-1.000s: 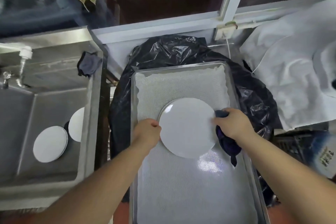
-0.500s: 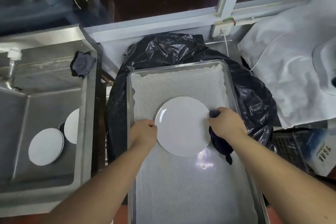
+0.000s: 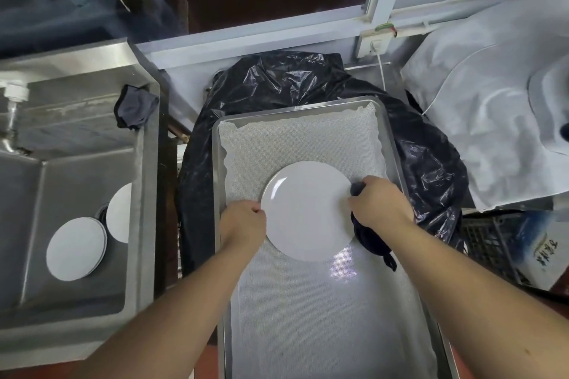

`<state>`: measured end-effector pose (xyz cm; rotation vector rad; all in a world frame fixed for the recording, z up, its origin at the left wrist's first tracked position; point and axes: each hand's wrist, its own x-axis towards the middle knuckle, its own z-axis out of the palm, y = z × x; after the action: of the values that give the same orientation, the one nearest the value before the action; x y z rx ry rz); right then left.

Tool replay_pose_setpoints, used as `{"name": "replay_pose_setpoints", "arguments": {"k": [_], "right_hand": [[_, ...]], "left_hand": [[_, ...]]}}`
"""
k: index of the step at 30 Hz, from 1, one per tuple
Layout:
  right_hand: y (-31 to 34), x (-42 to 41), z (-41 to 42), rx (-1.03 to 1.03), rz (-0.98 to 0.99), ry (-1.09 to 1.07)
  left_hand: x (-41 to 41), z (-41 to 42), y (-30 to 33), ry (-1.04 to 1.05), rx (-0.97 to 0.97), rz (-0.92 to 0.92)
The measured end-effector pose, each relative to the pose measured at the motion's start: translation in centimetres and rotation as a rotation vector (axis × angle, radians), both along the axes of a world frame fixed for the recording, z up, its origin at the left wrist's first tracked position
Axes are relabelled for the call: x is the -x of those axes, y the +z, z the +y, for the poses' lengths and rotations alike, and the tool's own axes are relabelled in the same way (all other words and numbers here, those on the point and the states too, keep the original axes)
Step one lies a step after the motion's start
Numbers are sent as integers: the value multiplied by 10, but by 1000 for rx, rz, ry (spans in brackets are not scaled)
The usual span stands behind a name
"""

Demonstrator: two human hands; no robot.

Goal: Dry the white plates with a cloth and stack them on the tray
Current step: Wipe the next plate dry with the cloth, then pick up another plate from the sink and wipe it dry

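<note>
Two bare forearms reach up from the bottom edge over a long metal tray [image 3: 390, 144] lined with a pale mesh mat [image 3: 308, 317]. The mat's near half, below the hands, lies bare. Between the hands sits one white plate [image 3: 308, 212], over the middle of the tray; whether it rests on the mat or is held just above it cannot be told. The left hand [image 3: 243, 223] grips the plate's left rim, fingers curled under. The right hand [image 3: 378, 203] pinches the right rim, with one dark cloth [image 3: 371, 240] bunched in its fingers and hanging below the wrist, close to the tray's right rim. Beyond the plate, the far part of the mat is also bare.

Well to the left of the left hand is a steel sink [image 3: 144, 224] holding two visible white plates [image 3: 77, 248], one lying flat and one leaning partly hidden behind the sink wall. A second dark rag [image 3: 134, 108] hangs on the sink's far corner. Black plastic sheeting [image 3: 292, 77] spreads under and behind the tray, and white sheeting [image 3: 480, 132] lies far right.
</note>
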<state>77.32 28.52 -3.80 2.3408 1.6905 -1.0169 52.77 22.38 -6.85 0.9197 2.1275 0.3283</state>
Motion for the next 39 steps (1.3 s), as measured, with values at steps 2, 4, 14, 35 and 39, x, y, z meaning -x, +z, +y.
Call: {"name": "replay_pose_setpoints", "arguments": {"k": [2,4,14,35,39], "right_hand": [[-1,2,0,-2,-43,35],[0,3,0,6,-60,62],[14,-16,-1,44,71,34],[93,36,-93,-95,-44,381],[114,87,-140,-69,-80,527]], "left_hand": [[2,1,-2,-15,16,4],[3,2,-3,-43,29,18],[2,4,6,-33,50,8],[55,-131,99,-392,78,235],[90,-184,112,-453,77,246]]}}
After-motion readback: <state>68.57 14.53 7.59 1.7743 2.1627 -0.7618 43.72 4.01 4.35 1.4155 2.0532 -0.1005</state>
